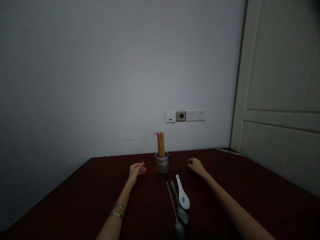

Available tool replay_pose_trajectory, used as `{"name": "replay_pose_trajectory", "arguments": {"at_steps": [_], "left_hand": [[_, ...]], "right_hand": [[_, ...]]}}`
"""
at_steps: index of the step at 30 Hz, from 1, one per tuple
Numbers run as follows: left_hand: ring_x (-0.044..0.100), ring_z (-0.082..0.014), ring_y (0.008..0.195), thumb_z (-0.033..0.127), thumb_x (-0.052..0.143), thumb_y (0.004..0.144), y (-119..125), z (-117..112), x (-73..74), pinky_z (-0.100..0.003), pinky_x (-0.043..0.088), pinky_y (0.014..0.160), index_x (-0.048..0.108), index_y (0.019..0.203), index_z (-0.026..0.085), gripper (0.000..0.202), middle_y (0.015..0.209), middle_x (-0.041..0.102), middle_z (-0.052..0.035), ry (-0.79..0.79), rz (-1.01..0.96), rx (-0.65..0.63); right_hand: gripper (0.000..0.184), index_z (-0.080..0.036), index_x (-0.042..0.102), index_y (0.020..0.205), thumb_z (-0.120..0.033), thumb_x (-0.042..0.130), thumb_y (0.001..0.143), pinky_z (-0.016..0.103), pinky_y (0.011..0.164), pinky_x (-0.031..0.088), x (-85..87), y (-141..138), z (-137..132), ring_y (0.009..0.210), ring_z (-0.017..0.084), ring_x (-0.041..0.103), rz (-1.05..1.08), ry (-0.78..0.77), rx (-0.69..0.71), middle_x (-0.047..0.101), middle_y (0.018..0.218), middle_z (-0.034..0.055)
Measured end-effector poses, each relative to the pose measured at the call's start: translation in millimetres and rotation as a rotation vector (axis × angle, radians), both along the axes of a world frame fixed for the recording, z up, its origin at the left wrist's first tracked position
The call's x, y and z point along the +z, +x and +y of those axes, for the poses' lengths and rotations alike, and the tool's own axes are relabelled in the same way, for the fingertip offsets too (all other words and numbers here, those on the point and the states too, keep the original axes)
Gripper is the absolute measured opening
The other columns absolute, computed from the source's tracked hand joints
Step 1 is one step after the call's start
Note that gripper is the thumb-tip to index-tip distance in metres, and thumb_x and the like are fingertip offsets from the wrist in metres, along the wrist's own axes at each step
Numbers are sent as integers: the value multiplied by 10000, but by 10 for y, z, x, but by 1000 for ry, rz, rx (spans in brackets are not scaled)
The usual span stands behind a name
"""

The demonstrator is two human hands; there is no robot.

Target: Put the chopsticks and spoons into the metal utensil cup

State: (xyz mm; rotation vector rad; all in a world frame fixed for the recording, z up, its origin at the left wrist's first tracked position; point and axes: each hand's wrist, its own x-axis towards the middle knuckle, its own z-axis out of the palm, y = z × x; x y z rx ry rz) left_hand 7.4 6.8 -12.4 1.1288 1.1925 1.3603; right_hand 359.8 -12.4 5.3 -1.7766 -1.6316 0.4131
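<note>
My left hand (136,170) rests on its side on the dark red table, fingers loosely bent and apart, with nothing in it. Just to its right stands a grey metal holder (162,166) with several wooden chopsticks (161,145) upright in it. On the holder's other side my right hand (196,166) lies palm down, loosely curled and holding nothing I can see. Between my forearms lie a white ceramic spoon (183,196) with a blue mark, a metal spoon (182,215) beside it, and a second long-handled metal spoon (179,229). Neither hand touches the holder or the spoons.
The table (82,193) meets a pale wall (120,83) at the back. Sockets and switches (196,115) sit on the wall above the holder. A white panelled door (280,160) stands along the right side. A thin strip (230,152) lies at the table's far right edge.
</note>
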Motion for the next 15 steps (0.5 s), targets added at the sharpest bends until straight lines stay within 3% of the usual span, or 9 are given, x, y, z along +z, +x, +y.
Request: {"name": "replay_pose_trajectory", "arguments": {"at_steps": [3, 6, 9, 15], "left_hand": [[608, -130, 493, 323, 617, 720, 1, -3, -3, -199, 470, 447, 590, 714, 91, 233, 568, 636, -71, 9, 10, -1], [599, -125, 481, 326, 626, 709, 6, -20, -1, -198, 465, 446, 586, 704, 93, 236, 558, 629, -66, 18, 17, -15], [589, -120, 476, 346, 632, 691, 6, -37, -4, -204, 463, 455, 586, 697, 94, 257, 551, 624, -59, 41, 32, -34], [467, -80, 350, 419, 598, 677, 3, -43, -31, -180, 358, 363, 585, 663, 111, 308, 424, 523, 18, 119, 161, -15]], "right_hand": [[413, -120, 608, 1087, -228, 567, 690, 407, 989, 293, -128, 65, -204, 1230, 301, 358, -139, -19, -54, 488, 1257, 166], [536, -172, 505, 1222, -408, 521, 741, 527, 980, 232, -242, 39, -395, 1295, 349, 198, -336, -75, -65, 295, 1398, 162], [589, -193, 432, 1282, -523, 385, 797, 537, 1000, 166, -329, -19, -550, 1309, 316, 179, -441, -87, -26, 280, 1409, 147], [563, -176, 434, 1282, -496, 307, 836, 476, 1030, 130, -355, -86, -679, 1296, 264, 240, -496, -36, -8, 339, 1382, 139]]}}
